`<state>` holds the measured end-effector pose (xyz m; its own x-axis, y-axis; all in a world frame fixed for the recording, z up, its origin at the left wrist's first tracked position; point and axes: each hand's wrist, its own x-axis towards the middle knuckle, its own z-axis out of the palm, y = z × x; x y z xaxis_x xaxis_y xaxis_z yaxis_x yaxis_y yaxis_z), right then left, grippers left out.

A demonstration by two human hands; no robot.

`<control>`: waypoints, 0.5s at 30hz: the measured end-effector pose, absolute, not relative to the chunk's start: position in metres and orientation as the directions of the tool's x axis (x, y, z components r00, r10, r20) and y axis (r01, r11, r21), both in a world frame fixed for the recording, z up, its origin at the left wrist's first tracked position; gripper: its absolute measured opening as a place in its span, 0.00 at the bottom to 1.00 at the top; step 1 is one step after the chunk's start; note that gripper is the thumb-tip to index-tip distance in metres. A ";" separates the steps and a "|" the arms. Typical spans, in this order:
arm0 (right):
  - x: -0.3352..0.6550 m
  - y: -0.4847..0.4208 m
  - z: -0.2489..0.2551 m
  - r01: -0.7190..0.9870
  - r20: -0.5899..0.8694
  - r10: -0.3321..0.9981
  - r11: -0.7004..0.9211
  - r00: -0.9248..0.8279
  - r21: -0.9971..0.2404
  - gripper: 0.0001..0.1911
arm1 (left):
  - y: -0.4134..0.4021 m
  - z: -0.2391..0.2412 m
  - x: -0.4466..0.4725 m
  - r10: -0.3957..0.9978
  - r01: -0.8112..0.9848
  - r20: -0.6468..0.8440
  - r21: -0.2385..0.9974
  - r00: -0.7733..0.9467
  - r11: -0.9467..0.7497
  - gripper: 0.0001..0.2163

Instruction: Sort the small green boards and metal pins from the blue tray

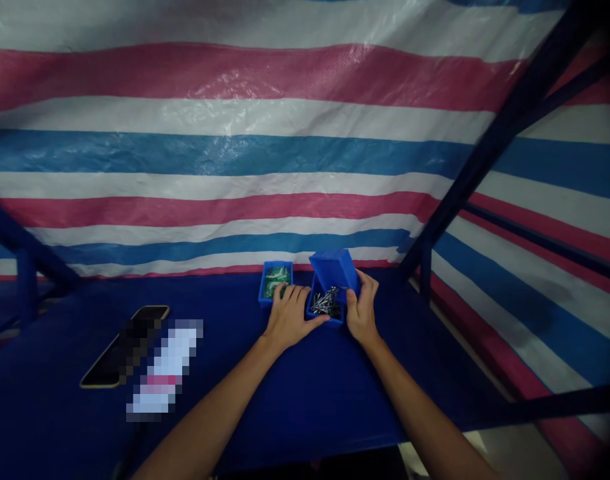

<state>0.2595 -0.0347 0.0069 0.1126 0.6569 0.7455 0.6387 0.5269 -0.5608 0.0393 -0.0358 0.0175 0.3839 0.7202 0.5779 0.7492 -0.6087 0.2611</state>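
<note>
Two small blue plastic bins stand at the back of a dark blue table (295,393). The right bin (335,270) is tipped toward me and holds a heap of silvery metal screws (327,301). My right hand (362,312) grips this bin's right wall, fingers curled round it. My left hand (287,315) lies against the bin's left front side, fingers bent along its edge. The left bin (273,292) holds green pieces (276,277) and sits just behind my left hand's fingers.
A dark phone (115,353) lies on the table at the left, beside a blurred white and pink object (165,370). A striped red, white and blue tarpaulin (245,153) forms the back wall. Dark blue metal frame bars (489,140) rise at the right and left.
</note>
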 end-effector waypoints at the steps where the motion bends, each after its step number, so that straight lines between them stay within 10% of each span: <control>1: 0.260 -0.035 0.007 0.643 0.748 0.655 0.527 0.109 -0.556 0.27 | -0.036 0.017 0.039 0.718 0.749 0.581 0.259 0.383 -0.609 0.34; 15: 0.263 -0.034 0.003 0.691 0.793 0.597 0.525 0.117 -0.497 0.28 | -0.036 0.016 0.039 0.724 0.757 0.579 0.260 0.375 -0.600 0.34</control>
<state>0.2631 -0.0343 0.0032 0.1168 0.5973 0.7935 0.6913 0.5247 -0.4967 0.0392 -0.0358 0.0160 0.3748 0.7240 0.5790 0.7568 -0.5997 0.2600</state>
